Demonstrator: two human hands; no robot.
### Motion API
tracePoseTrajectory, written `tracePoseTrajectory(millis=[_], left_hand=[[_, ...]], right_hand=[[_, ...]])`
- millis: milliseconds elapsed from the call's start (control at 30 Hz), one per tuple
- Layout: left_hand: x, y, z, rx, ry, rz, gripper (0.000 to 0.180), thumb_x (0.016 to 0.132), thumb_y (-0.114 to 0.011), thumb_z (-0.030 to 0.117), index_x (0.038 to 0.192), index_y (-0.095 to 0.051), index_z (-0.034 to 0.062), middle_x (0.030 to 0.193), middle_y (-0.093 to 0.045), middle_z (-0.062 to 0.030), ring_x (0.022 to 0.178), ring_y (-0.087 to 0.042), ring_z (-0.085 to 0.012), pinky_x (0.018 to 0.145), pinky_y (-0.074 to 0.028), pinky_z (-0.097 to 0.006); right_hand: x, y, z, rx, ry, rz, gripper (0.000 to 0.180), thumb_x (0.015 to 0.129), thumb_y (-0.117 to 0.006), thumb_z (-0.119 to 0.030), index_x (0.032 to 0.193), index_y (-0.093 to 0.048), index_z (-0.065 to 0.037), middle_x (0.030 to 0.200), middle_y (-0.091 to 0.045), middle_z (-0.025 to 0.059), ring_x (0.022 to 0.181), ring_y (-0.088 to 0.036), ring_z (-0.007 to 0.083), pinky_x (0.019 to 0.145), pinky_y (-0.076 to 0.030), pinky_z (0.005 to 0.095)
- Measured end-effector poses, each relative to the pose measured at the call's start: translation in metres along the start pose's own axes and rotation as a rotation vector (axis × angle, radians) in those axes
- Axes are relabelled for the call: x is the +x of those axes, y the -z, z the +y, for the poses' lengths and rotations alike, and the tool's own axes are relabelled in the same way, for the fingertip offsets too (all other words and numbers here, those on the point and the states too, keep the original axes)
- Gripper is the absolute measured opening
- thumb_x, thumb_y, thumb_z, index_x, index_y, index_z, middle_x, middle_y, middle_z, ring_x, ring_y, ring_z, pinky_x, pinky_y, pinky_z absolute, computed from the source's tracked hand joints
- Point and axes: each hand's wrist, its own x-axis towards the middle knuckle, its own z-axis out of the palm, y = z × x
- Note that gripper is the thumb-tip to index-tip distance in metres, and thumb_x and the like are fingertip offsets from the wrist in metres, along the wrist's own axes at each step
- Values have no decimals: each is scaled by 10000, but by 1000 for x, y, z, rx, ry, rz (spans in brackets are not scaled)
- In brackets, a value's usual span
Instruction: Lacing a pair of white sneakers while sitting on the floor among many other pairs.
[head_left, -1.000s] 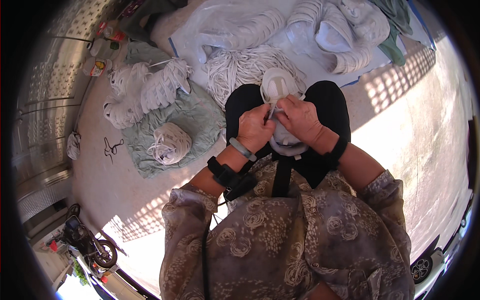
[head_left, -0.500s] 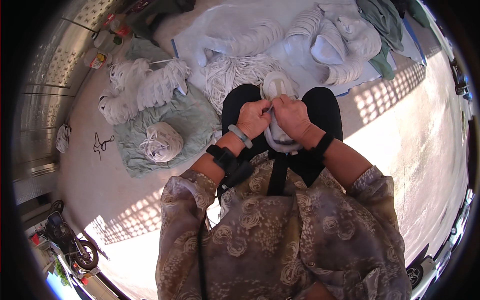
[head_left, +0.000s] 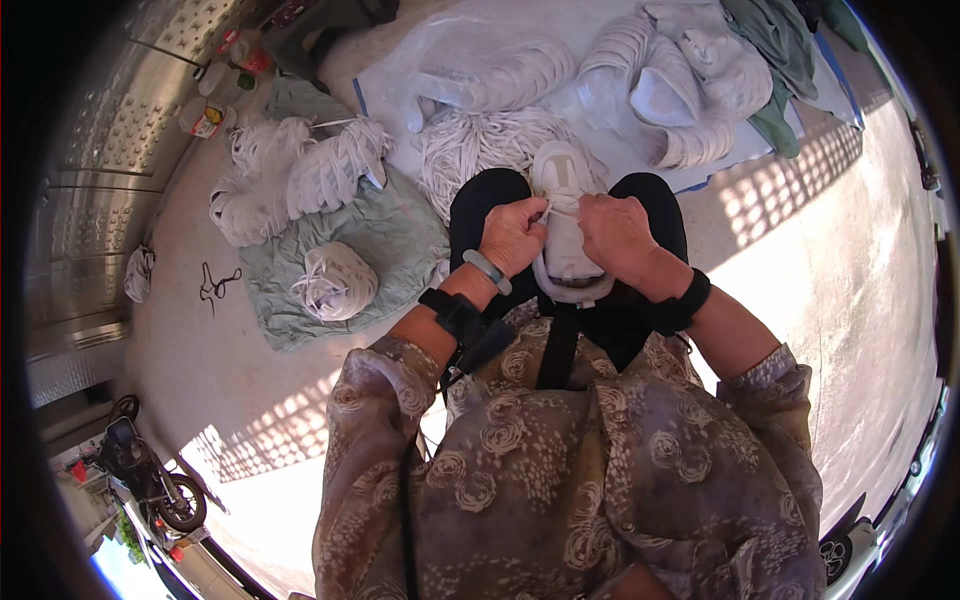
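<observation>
The left hand and right hand pinch a lace in their fingers. The shoe sits between the knees

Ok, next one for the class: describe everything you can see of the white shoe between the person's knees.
The shoe is off-white, with a rounded toe, a mesh-looking front panel, a long pale tongue and a padded-looking rim around the opening. It sits between the black-clad knees, upper facing the camera, toe pointing away from the person, opening toward the body. The left hand and right hand flank it with fingertips at the lacing; how that is threaded is too small to tell.
</observation>
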Motion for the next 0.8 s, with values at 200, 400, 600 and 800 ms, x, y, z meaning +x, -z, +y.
tracePoseTrajectory(millis=[200,400,600,800], left_hand=[[-9,-3,2,69,-117,123,243,667,-524,75,900,-560,13,741,-571,-147,676,-571,-313,640,-461,-390],[-5,-8,5,112,-84,106,257,671,-551,104,913,-562,19,756,-571,-138,686,-572,-305,632,-461,-380],[-3,-9,28,173,-64,160,231,695,-593,152,900,-580,46,733,-553,-113,684,-560,-303,617,-453,-375],[22,-23,41,319,-364,203,77,717,-590,117,772,-601,65,720,-573,-84,629,-569,-279,553,-447,-368]], right_hand=[[-168,-6,183,-84,-446,-67,137,805,-533,-149,747,-497,-30,735,-592,182,740,-571,366,662,-453,439],[-311,-13,282,-409,-968,-373,154,750,-601,-193,824,-572,-61,832,-615,147,830,-592,309,716,-472,403],[-152,-26,167,282,-419,26,232,708,-640,-157,866,-493,-73,826,-562,99,742,-578,262,654,-460,367],[-25,11,41,441,-22,210,435,668,-599,-221,1028,-480,-9,905,-518,150,868,-538,316,735,-441,395]])
